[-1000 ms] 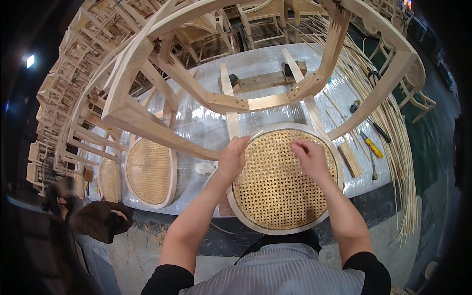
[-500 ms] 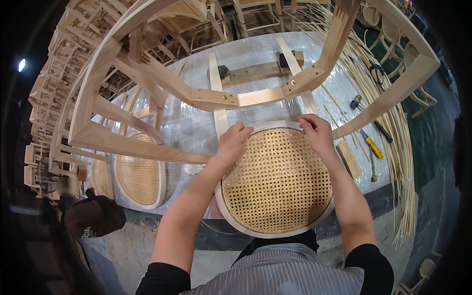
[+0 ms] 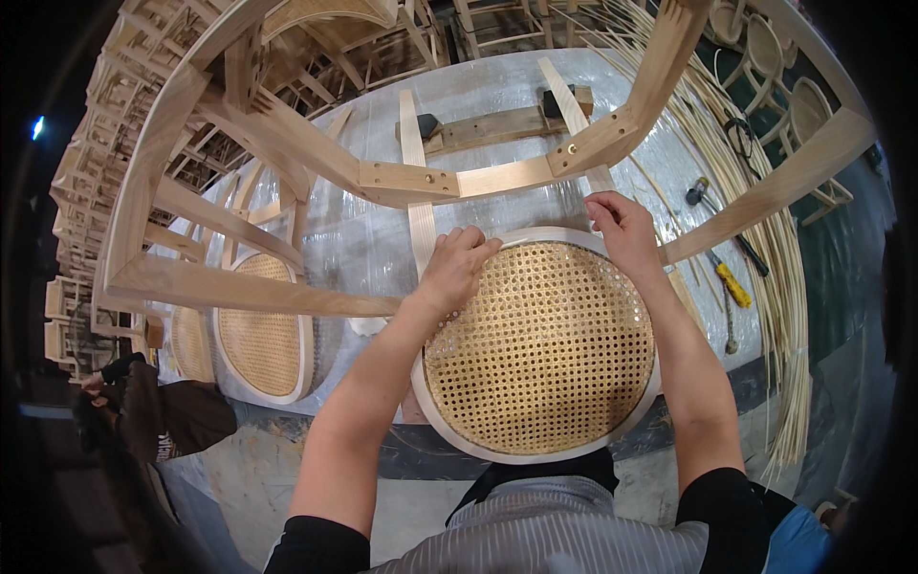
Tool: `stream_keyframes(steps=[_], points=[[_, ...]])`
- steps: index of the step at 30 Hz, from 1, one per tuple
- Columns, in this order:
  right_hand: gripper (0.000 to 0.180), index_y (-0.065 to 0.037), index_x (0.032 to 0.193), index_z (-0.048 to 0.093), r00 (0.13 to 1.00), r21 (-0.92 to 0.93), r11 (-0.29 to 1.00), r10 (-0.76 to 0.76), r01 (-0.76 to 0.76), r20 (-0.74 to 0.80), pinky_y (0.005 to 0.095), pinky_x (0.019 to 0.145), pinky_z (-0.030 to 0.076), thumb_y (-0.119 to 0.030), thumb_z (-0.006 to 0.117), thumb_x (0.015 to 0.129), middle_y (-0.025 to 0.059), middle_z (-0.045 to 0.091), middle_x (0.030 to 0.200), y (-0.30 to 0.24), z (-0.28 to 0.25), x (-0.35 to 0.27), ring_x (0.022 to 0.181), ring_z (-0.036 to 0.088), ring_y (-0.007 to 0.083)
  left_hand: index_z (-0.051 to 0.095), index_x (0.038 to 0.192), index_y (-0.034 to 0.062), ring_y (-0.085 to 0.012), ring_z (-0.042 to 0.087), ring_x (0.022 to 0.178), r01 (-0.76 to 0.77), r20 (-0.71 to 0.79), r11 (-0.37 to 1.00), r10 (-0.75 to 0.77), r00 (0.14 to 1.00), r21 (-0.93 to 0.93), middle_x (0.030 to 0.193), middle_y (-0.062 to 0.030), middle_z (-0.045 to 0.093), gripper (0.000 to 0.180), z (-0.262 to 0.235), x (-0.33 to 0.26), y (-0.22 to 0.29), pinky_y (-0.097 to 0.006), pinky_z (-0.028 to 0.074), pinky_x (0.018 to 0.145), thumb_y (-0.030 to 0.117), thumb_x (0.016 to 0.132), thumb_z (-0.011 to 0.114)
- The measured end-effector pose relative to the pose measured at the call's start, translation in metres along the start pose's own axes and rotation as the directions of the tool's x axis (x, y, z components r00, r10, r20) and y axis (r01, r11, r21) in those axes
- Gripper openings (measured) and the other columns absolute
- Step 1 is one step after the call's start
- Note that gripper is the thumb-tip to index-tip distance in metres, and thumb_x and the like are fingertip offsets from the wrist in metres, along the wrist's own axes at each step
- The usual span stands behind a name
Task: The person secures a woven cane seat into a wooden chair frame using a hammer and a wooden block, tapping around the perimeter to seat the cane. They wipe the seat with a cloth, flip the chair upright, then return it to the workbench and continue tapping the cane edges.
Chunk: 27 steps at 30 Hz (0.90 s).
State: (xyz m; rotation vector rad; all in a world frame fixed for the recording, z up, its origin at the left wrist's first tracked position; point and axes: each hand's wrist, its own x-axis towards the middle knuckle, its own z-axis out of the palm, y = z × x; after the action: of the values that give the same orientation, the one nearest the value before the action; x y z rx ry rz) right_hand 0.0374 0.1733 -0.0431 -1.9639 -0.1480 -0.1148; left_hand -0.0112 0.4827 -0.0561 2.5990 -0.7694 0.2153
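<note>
We see our bare forearms, left hand (image 3: 457,271) and right hand (image 3: 623,230) free of gloves, rings or watch. Short black sleeves (image 3: 320,547) end just above our elbows. Between the sleeves, our chest wears a grey striped apron (image 3: 564,536) with a dark strap.

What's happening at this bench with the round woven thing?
A person is working on a round cane-woven chair seat lying on a plastic-covered workbench. Both bare hands press on its far rim: the left hand at the upper left edge, the right hand at the upper right. An unfinished wooden chair frame arches over the work. Another caned seat lies to the left, and a yellow-handled tool and rattan strands lie to the right.
</note>
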Motion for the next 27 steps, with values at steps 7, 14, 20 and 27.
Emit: stream_keyframes(steps=[7, 14, 20, 27], points=[[0.018, -0.003, 0.111, 0.078, 0.994, -0.071, 0.992, -0.103, 0.106, 0.047, 0.0351, 0.076, 0.057, -0.016, 0.072, 0.100, 0.0131, 0.078, 0.096, 0.003, 0.022, 0.003, 0.081, 0.073, 0.0247, 0.076, 0.127, 0.0081, -0.0326, 0.060, 0.096, -0.031, 0.011, 1.000, 0.031, 0.999, 0.003, 0.107, -0.0112, 0.065, 0.043, 0.003, -0.001, -0.007, -0.044, 0.048, 0.089, -0.003, 0.089, 0.061], [0.018, -0.003, 0.109, 0.078, 0.985, -0.086, 0.986, -0.133, 0.143, 0.109, 0.0384, 0.082, 0.057, -0.016, 0.072, 0.098, 0.0143, 0.075, 0.102, -0.003, 0.042, 0.009, 0.090, 0.073, 0.0299, 0.077, 0.128, 0.0085, -0.0322, 0.059, 0.098, -0.027, 0.031, 0.999, 0.028, 0.999, -0.028, 0.110, -0.0108, 0.067, 0.046, 0.005, -0.003, -0.011, -0.043, 0.049, 0.091, -0.004, 0.086, 0.062], [0.017, -0.003, 0.109, 0.078, 0.986, -0.122, 0.986, -0.096, 0.112, 0.134, 0.0402, 0.085, 0.057, -0.015, 0.071, 0.098, 0.0146, 0.075, 0.104, 0.001, 0.047, 0.013, 0.094, 0.072, 0.0324, 0.076, 0.129, 0.0096, -0.0319, 0.058, 0.099, 0.017, 0.048, 0.999, -0.015, 0.999, -0.040, 0.110, -0.0099, 0.066, 0.047, 0.007, -0.004, -0.008, -0.043, 0.049, 0.093, -0.005, 0.087, 0.062], [0.018, -0.004, 0.108, 0.079, 0.979, -0.127, 0.984, -0.099, 0.122, 0.176, 0.0412, 0.085, 0.056, -0.017, 0.072, 0.097, 0.0148, 0.074, 0.101, 0.005, 0.050, 0.016, 0.093, 0.071, 0.0321, 0.075, 0.133, 0.0113, -0.0320, 0.058, 0.100, 0.005, 0.072, 1.000, -0.004, 0.997, -0.020, 0.111, -0.0099, 0.063, 0.051, 0.007, -0.005, -0.009, -0.043, 0.049, 0.094, -0.006, 0.087, 0.062]])
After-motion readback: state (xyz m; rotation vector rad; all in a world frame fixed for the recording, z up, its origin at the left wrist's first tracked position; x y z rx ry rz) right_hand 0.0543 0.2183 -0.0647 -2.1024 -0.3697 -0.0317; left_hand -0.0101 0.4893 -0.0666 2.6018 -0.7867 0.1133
